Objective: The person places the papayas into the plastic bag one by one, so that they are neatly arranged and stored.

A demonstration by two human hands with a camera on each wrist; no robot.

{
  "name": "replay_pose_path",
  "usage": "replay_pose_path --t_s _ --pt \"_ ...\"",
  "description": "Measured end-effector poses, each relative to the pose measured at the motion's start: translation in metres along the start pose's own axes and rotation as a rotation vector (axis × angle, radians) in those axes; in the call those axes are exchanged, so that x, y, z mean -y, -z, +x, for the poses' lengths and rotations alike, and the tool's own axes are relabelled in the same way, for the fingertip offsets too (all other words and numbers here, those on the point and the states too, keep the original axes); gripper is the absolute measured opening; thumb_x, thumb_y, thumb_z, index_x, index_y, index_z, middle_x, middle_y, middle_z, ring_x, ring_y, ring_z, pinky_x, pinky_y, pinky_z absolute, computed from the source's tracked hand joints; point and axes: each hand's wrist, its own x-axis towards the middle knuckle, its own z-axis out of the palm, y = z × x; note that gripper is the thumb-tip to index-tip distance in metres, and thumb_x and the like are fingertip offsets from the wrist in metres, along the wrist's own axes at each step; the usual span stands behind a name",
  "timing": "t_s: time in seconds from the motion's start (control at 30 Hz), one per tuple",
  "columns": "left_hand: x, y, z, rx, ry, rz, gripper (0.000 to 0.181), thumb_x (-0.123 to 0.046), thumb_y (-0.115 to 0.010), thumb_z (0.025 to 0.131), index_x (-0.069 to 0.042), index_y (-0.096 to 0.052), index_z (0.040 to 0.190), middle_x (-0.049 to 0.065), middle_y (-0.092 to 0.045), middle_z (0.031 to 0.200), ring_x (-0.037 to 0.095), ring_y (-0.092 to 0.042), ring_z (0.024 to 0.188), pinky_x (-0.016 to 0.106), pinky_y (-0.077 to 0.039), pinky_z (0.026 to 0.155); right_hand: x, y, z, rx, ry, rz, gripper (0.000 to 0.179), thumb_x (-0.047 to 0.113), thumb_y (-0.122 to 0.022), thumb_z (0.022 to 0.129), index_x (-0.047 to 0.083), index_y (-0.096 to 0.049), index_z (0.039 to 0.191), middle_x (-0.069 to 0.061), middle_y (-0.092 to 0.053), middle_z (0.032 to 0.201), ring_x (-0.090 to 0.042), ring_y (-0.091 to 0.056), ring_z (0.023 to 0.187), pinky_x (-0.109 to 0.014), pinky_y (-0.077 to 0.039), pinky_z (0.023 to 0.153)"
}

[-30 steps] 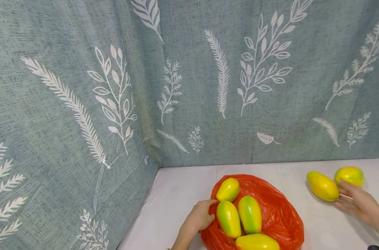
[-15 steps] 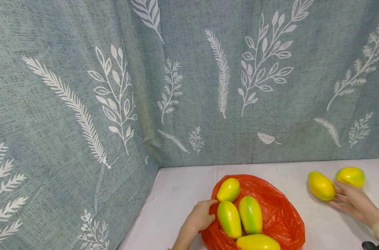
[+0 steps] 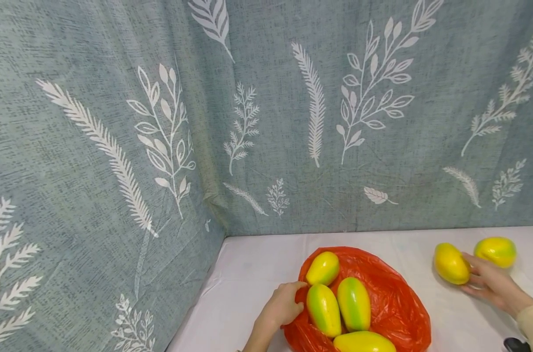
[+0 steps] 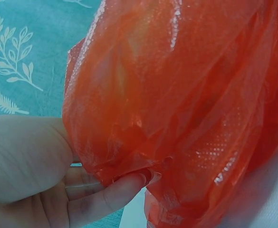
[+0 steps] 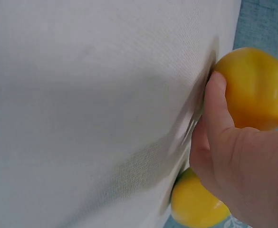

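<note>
An open red plastic bag point(image 3: 394, 308) stands on the white table, with several yellow-green mangoes point(image 3: 353, 304) in it. My left hand point(image 3: 280, 309) pinches the bag's left rim; the left wrist view shows the thumb against the crumpled red plastic point(image 4: 177, 118). Over at the right, my right hand point(image 3: 495, 286) touches the near right end of a yellow mango point(image 3: 451, 263) lying on the table. One fairly straight finger lies along this mango point(image 5: 255, 90) in the right wrist view, close to the tablecloth. The mango hides some of the other fingertips.
Another mango point(image 3: 496, 251) lies just behind the right hand. A white cloth point(image 3: 248, 264) covers the table. Grey-green curtains point(image 3: 266, 122) with white leaf prints rise along the back and left. A dark object point(image 3: 516, 344) shows at the lower right edge.
My right hand has shifted slightly left against the mango, which has turned so that it looks shorter from the head. The left hand and the bag have stayed put.
</note>
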Motion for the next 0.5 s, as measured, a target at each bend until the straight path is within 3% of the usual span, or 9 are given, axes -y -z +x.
replay_pose_path --t_s 0.07,0.17,0.23,0.5 --pt "-0.0001 0.0002 -0.0002 -0.001 -0.005 0.004 0.039 0.003 -0.066 0.084 -0.001 -0.061 0.122 0.013 -0.063 0.115 0.024 -0.057 0.09 0.046 -0.055 0.077 0.0005 -0.0016 0.0006 -0.01 -0.005 -0.013 0.089 0.048 -0.041 0.098 -0.004 0.013 0.146 -0.035 0.021 0.146 -0.033 -0.05 0.101 -0.044 -0.051 0.087" --pt "-0.0003 0.0007 -0.0007 -0.003 -0.014 0.015 0.039 0.003 -0.065 0.084 -0.001 -0.061 0.122 0.012 -0.063 0.115 0.024 -0.057 0.094 0.047 -0.053 0.081 0.0006 -0.0043 0.0012 -0.031 -0.01 -0.031 0.094 0.05 -0.044 0.096 -0.007 0.013 0.144 -0.032 0.019 0.147 -0.048 -0.025 0.123 -0.045 -0.051 0.087" --pt "-0.0003 0.0008 -0.0009 -0.004 -0.02 0.02 0.038 0.004 -0.065 0.083 0.0 -0.061 0.121 0.012 -0.063 0.115 0.024 -0.057 0.097 0.048 -0.052 0.085 0.0004 -0.0063 0.0008 -0.042 -0.015 -0.042 0.094 0.051 -0.043 0.096 -0.006 0.016 0.144 -0.032 0.02 0.147 -0.05 -0.013 0.127 -0.045 -0.051 0.087" --pt "0.0008 0.001 0.0 0.003 -0.001 0.0 0.039 0.003 -0.065 0.084 -0.001 -0.061 0.122 0.011 -0.063 0.114 0.024 -0.056 0.092 0.047 -0.054 0.079 0.0004 -0.0107 -0.001 -0.06 -0.026 -0.102 0.095 0.053 -0.039 0.096 -0.004 0.024 0.139 -0.033 0.023 0.146 -0.05 -0.004 0.131 -0.043 -0.052 0.086"
